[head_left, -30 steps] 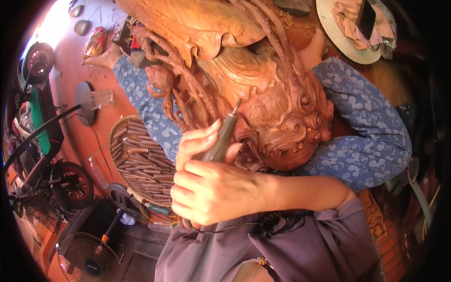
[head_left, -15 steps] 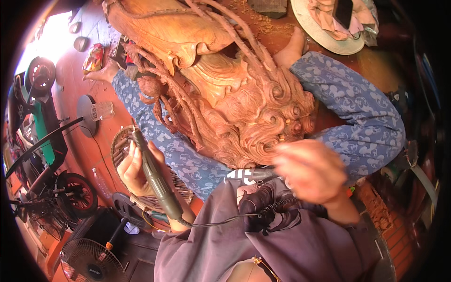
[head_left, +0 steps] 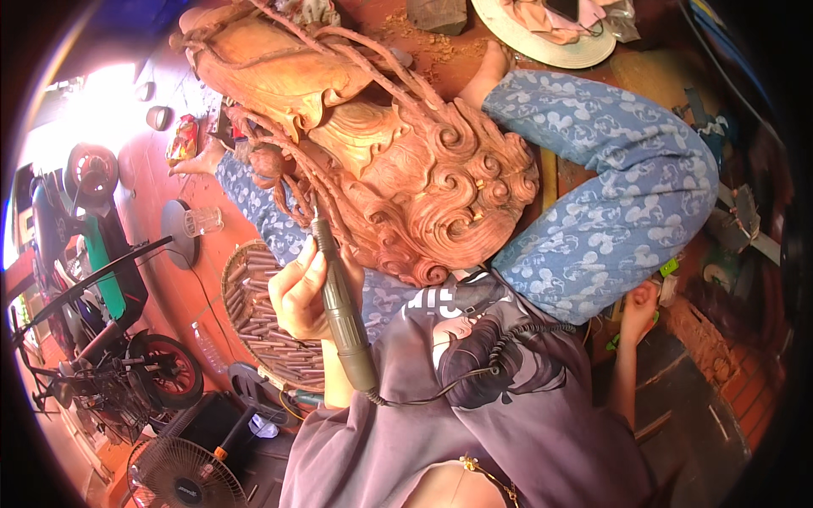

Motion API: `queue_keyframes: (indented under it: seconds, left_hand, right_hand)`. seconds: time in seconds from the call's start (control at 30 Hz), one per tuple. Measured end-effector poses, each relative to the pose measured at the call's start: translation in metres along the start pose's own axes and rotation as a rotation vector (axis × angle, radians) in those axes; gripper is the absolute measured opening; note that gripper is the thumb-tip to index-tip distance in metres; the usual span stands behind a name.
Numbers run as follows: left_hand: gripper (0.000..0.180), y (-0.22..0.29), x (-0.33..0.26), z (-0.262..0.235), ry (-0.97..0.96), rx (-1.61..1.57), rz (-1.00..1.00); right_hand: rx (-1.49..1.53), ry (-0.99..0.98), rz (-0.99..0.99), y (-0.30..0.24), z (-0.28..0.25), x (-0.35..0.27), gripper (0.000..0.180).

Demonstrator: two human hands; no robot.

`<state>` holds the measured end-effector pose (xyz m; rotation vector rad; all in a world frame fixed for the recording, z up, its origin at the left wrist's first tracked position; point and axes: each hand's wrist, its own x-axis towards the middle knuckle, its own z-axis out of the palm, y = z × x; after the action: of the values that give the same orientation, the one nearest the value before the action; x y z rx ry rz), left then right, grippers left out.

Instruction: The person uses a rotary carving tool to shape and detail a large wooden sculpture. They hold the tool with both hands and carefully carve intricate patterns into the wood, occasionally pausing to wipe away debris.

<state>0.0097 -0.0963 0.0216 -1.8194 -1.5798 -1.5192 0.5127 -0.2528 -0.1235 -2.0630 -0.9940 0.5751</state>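
We sit on a reddish workshop floor [head_left: 169, 182] strewn with wood dust, our legs in blue patterned trousers [head_left: 618, 169] folded around a large wooden carving [head_left: 406, 169] of curls and strands.

Our left hand [head_left: 309, 288] is closed around a grey-green rotary tool [head_left: 343, 309], held nearly upright with its fine tip up beside the lower left edge of the carving (whether the tip touches the wood we cannot tell). A dark coiled cord [head_left: 508, 339] runs from the tool's lower end across our purple shirt [head_left: 474, 423].

Our right hand [head_left: 639, 305] is down at our right side, well apart from the carving, near some small green items; we cannot tell whether it grips anything.

Just behind the left hand lies a round woven tray [head_left: 254, 313] full of chisels. Farther left stand a motorbike [head_left: 93, 279] and, lower, a fan [head_left: 182, 474].
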Motion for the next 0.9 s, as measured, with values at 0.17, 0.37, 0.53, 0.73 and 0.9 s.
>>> queue_keyframes:
  seconds: [0.17, 0.37, 0.53, 0.73, 0.9]
  left_hand:
    - [0.034, 0.003, 0.0, -0.01, -0.075, 0.008, 0.021]
    - [0.036, -0.004, -0.001, -0.017, -0.009, -0.041, -0.058]
    - [0.034, -0.007, -0.002, -0.015, -0.006, -0.131, -0.115]
    - [0.032, -0.013, 0.0, -0.013, -0.051, -0.123, -0.09]
    - [0.031, -0.024, 0.015, -0.019, -0.103, -0.161, -0.22]
  right_hand:
    - [-0.032, -0.046, 0.005, 0.025, 0.016, -0.003, 0.018]
    - [0.005, -0.022, 0.024, 0.039, 0.01, 0.015, 0.021]
    - [-0.095, -0.086, 0.095, 0.07, 0.003, 0.003, 0.024]
    - [-0.315, 0.013, -0.002, 0.055, 0.007, 0.002, 0.025]
    - [-0.176, 0.333, -0.105, -0.084, 0.003, 0.035, 0.025]
